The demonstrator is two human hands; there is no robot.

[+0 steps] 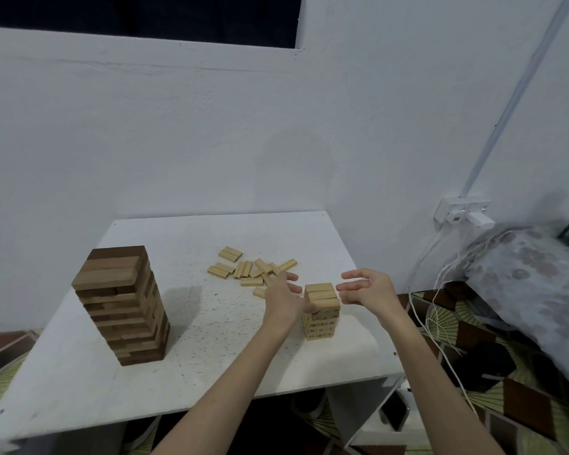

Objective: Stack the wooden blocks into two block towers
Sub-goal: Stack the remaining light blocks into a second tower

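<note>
Now, head view: we square the small tower (322,310), at four o'clock on the table (184,362).
Left hand (284,298): relaxed fingers against its side, gripping nothing.
Right hand (367,289): open, just beside.
Advice: press gently, evenly.
Count: two towers, tall tower (122,303) at nine o'clock; roughly twelve loose blocks (250,269).

Tall dark/light block tower (122,305) upright at left; short pale tower (321,310) right, loose blocks (250,269) scattered behind.

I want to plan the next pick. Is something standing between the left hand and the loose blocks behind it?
Nothing visible does. The left hand is beside the small tower, and the loose blocks lie just past its fingertips on the bare table.
</note>
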